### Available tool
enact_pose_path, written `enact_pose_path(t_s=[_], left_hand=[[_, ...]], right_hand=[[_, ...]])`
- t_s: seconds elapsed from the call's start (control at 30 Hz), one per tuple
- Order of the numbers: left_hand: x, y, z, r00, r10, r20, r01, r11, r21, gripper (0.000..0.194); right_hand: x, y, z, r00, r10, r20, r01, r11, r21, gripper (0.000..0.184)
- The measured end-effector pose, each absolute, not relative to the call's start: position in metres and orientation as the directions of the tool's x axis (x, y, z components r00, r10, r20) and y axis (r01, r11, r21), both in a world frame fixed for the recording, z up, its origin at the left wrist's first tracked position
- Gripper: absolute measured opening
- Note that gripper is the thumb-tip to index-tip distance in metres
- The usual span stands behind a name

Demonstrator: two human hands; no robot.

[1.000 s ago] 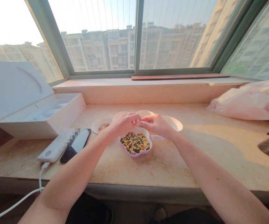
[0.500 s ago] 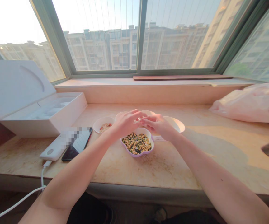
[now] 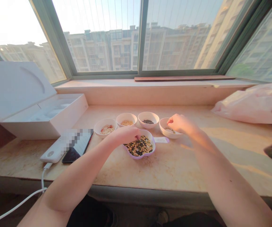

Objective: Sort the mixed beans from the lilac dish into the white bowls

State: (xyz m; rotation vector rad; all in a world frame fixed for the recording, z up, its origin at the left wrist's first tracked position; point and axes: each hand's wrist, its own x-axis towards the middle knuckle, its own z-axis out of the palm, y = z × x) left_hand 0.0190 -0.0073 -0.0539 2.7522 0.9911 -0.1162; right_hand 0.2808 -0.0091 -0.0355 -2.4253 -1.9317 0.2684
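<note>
So, the left hand [image 3: 125, 135] was at the purple dish [image 3: 139, 157] and the right hand [image 3: 180, 123] was over a white bowl [image 3: 164, 132]

The flower-shaped purple dish held mixed beans [image 3: 139, 146] in yellow, green and black. It lay on a pale stone window sill [image 3: 164, 171], directly in front of the person and between the two forearms. Its outline was nearly round, so it showed no clear long axis. The left hand was the nearer one: it was half closed, with the fingers [image 3: 137, 137] curving down at the upper left of the dish, by the beans. I could not tell if they gripped any. The right hand stood to the right of the dish, its fingers drawn together and pointing down and left into the white bowl. Whether they pinched anything, I could not tell. A small paper label [image 3: 161, 140] lay between this bowl and the dish. Behind the dish stood three more white bowls, and the nearest to the left hand [image 3: 98, 127] held pale and red slices.
</note>
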Motion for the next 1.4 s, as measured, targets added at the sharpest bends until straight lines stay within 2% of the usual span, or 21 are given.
enact_pose_path(t_s=[0.1, 0.17, 0.23, 0.4, 0.5, 0.63, 0.7, 0.8, 0.93, 1.13, 1.2, 1.27, 1.4], left_hand=[[0.02, -0.006, -0.052, 0.776, 0.596, -0.205, 0.628, -0.762, 0.161, 0.029], [0.021, -0.006, -0.051, 0.779, 0.594, -0.199, 0.623, -0.769, 0.144, 0.028], [0.021, -0.008, -0.05, 0.779, 0.598, -0.19, 0.623, -0.774, 0.116, 0.028], [0.023, -0.014, -0.053, 0.76, 0.637, -0.129, 0.648, -0.758, 0.077, 0.027], [0.022, -0.012, -0.052, 0.747, 0.662, -0.069, 0.665, -0.742, 0.079, 0.026], [0.013, -0.005, -0.043, 0.708, 0.696, 0.118, 0.68, -0.718, 0.148, 0.018], [0.006, 0.0, -0.038, 0.658, 0.725, 0.203, 0.703, -0.688, 0.178, 0.013], [-0.004, 0.008, -0.033, 0.547, 0.809, 0.215, 0.787, -0.585, 0.197, 0.017], [-0.012, 0.021, -0.04, 0.418, 0.89, 0.182, 0.888, -0.442, 0.125, 0.024], [-0.014, 0.034, -0.052, 0.354, 0.914, 0.2, 0.924, -0.374, 0.074, 0.032], [-0.013, 0.033, -0.052, 0.358, 0.906, 0.227, 0.922, -0.382, 0.068, 0.032], [-0.011, 0.032, -0.052, 0.368, 0.897, 0.246, 0.918, -0.393, 0.06, 0.03], [-0.008, 0.029, -0.052, 0.413, 0.875, 0.252, 0.895, -0.441, 0.063, 0.029]], right_hand=[[0.282, -0.011, -0.034, 0.226, 0.951, -0.21, 0.962, -0.252, -0.107, 0.011], [0.281, -0.013, -0.033, 0.223, 0.953, -0.204, 0.963, -0.248, -0.106, 0.011], [0.279, -0.016, -0.032, 0.227, 0.959, -0.171, 0.963, -0.248, -0.108, 0.011], [0.272, -0.019, -0.034, 0.246, 0.969, 0.023, 0.957, -0.24, -0.161, 0.018], [0.266, -0.019, -0.036, 0.185, 0.973, 0.142, 0.968, -0.155, -0.198, 0.023], [0.251, -0.025, -0.039, -0.039, 0.962, 0.27, 0.939, 0.128, -0.32, 0.025], [0.24, -0.031, -0.041, -0.187, 0.948, 0.258, 0.879, 0.279, -0.387, 0.025], [0.223, -0.039, -0.047, -0.421, 0.886, 0.193, 0.751, 0.46, -0.475, 0.023], [0.206, -0.045, -0.056, -0.634, 0.768, 0.09, 0.665, 0.601, -0.444, 0.026], [0.193, -0.047, -0.061, -0.625, 0.781, -0.019, 0.743, 0.587, -0.32, 0.051], [0.191, -0.046, -0.061, -0.606, 0.794, -0.043, 0.764, 0.567, -0.308, 0.052], [0.19, -0.045, -0.063, -0.596, 0.8, -0.065, 0.773, 0.55, -0.316, 0.043], [0.19, -0.04, -0.067, -0.585, 0.809, -0.064, 0.775, 0.534, -0.339, 0.011]])
